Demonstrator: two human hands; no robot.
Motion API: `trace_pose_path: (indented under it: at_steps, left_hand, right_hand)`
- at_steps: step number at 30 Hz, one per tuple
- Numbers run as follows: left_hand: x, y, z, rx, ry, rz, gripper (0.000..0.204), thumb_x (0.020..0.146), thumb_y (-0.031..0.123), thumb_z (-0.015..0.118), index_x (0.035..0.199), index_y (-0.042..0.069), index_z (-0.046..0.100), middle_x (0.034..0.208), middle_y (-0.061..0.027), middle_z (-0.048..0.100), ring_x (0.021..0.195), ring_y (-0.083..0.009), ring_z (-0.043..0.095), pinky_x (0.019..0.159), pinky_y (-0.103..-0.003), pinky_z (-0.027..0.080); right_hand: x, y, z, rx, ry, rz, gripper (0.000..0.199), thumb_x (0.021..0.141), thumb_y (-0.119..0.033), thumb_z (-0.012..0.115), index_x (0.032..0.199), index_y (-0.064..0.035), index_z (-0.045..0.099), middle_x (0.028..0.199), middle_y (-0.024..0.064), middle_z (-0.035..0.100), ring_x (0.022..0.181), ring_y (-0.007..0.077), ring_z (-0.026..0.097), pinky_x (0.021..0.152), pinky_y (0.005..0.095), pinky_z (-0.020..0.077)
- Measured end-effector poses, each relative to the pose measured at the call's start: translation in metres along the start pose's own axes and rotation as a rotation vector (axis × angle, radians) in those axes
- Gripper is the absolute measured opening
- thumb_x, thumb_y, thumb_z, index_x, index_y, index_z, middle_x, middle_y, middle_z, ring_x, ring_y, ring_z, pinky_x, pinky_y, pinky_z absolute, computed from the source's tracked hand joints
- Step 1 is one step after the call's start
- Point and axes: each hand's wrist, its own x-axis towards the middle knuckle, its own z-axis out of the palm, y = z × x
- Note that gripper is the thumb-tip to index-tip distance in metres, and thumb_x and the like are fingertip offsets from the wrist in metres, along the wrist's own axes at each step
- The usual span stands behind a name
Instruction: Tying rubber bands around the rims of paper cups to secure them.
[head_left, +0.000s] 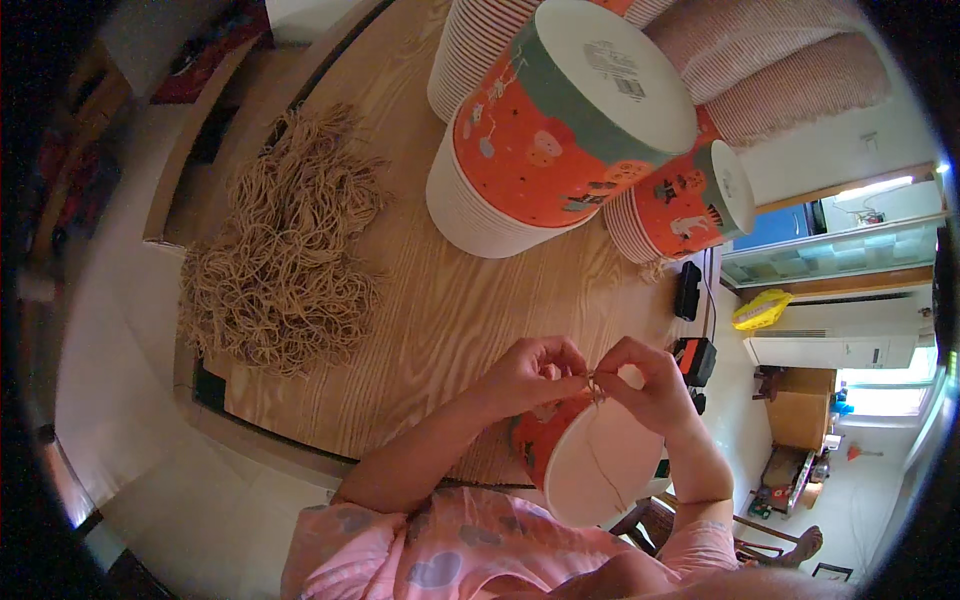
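— Nearest, along the lower edge?
— A pink patterned cloth shirt [470, 545]; just above, right of lower centre, an orange printed tub with a round white face [625, 455]. Mouth or base, impossible to tell.
— And the hands?
— Close together over the tub's upper edge, just right of centre. Left hand [543, 375], grip pinched thumb to finger on a thin brown twine strand [597, 390]. Right hand [642, 372], pinched on the same twine just beside. Loose length hanging down across the white face.
— Farther up?
— A pale wood-grain table [430, 310]. On the left side, a loose tangled heap of brown twine [295, 250]. At upper centre, a large orange-and-green tub, upside down [560, 140], atop nested white rims; right of it, a smaller orange-and-green tub on its own stack [680, 205].
— Beyond the table?
— At right, a bright yellow bag [762, 310]; farther off, near the right edge, a sunlit window [885, 390].
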Motion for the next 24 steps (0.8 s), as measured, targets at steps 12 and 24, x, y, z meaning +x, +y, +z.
trace_pose_path:
  at_steps: [12,24]
  left_hand:
    - [-0.002,0.003,0.001,0.047,0.014,0.002,0.019,0.080,0.019,0.068,0.087,0.005,0.057,0.073,0.0015,0.057,0.051,-0.0017,0.047,0.040,-0.019,0.040]
    - [-0.002,0.004,-0.001,0.041,-0.017,0.008,0.017,0.079,0.016,0.068,0.087,0.004,0.058,0.072,0.0007,0.058,0.052,-0.0029,0.049,0.044,-0.020,0.040]
  right_hand:
    - [0.002,-0.002,-0.004,0.059,-0.002,-0.015,0.009,0.078,-0.004,0.065,0.087,-0.0020,0.061,0.080,0.0036,0.062,0.078,0.0114,0.058,0.073,0.0259,0.0469]
    - [0.004,0.002,-0.005,0.060,-0.060,0.031,0.008,0.080,-0.002,0.062,0.088,0.0006,0.063,0.083,0.0043,0.063,0.081,0.0115,0.059,0.075,0.0257,0.0478]
